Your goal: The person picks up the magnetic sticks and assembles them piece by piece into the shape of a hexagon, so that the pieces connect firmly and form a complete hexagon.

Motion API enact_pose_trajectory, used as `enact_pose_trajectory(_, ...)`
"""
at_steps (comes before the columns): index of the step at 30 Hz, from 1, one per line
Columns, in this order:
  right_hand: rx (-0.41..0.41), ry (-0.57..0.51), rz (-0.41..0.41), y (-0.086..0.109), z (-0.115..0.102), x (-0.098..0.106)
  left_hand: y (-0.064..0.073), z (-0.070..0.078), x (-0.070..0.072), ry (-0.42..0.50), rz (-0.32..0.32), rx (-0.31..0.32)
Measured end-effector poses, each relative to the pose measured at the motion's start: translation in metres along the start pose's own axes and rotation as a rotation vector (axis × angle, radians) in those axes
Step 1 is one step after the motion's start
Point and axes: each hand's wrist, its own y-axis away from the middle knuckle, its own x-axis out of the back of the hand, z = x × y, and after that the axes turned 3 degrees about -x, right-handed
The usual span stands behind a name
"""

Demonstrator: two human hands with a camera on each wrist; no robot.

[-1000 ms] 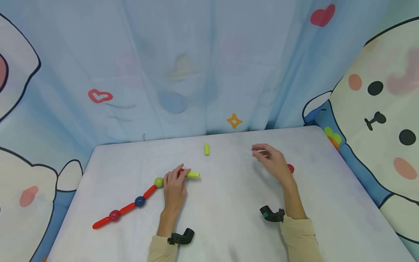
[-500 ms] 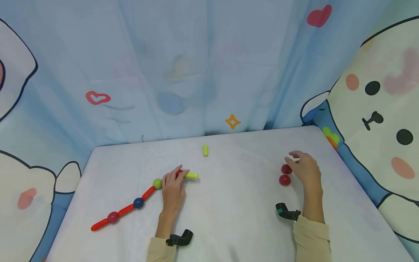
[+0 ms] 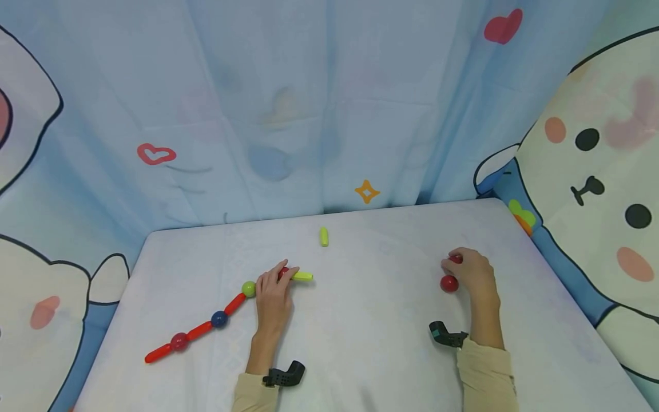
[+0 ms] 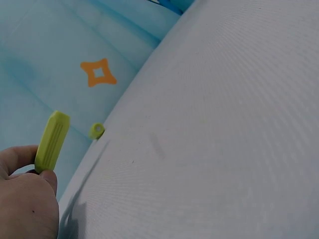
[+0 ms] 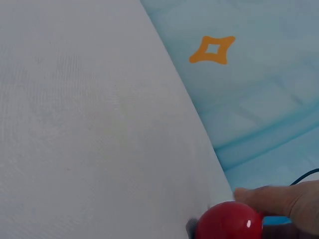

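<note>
A chain of balls and rods lies slantwise on the table: red rods (image 3: pixel 199 331), a dark red ball (image 3: pixel 179 341), a blue ball (image 3: pixel 219 319) and a green ball (image 3: pixel 249 289). My left hand (image 3: pixel 273 303) covers part of it and grips a red ball (image 3: pixel 283 273), from which a yellow-green rod (image 3: pixel 302 276) sticks out to the right. At the right, my right hand (image 3: pixel 475 273) has thumb and fingers around a red ball (image 3: pixel 456 259), partly hidden. Just in front of that lies a second red ball (image 3: pixel 449 284).
Another yellow-green rod (image 3: pixel 324 237) lies near the far edge of the white table (image 3: pixel 370 320). A blue patterned curtain (image 3: pixel 288 103) hangs behind. Each wrist bears a black camera mount, such as the right mount (image 3: pixel 447 335).
My right hand has gone rightward from mid-table to the two red balls, passed slightly beyond, then come down around the farther one. My left hand holds its place on the chain.
</note>
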Motion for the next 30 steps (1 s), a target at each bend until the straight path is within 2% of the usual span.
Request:
enact_pose_trajectory(4, 0.022, -0.143, 0.119, 0.003, -0.012, -0.002, 0.000, 0.000, 0.000, -0.004, -0.013, 0.007)
enact_pose_trajectory(7, 0.121, -0.290, 0.188, 0.008, -0.029, -0.010, 0.000, -0.001, 0.000, -0.006, -0.022, 0.011)
enact_pose_trajectory(9, 0.203, -0.391, 0.185, 0.010, -0.041, -0.018, 0.000, -0.001, 0.000, -0.004, -0.025, 0.010)
enact_pose_trajectory(12, 0.314, -0.487, 0.141, 0.014, -0.059, -0.035, 0.000, -0.001, 0.000, -0.001, -0.032, 0.012)
enact_pose_trajectory(15, 0.396, -0.552, 0.061, 0.020, -0.076, -0.052, 0.000, -0.001, 0.000, -0.002, -0.035, 0.014)
enact_pose_trajectory(20, 0.471, -0.653, -0.104, 0.033, -0.099, -0.076, 0.000, 0.000, 0.000, -0.001, -0.026, 0.017)
enact_pose_trajectory(25, 0.456, -0.682, -0.222, 0.043, -0.113, -0.091, 0.000, 0.000, 0.001, 0.006, -0.027, 0.023)
enact_pose_trajectory(30, 0.415, -0.642, -0.251, 0.049, -0.119, -0.101, 0.000, 0.001, 0.001, 0.001, -0.033, 0.021)
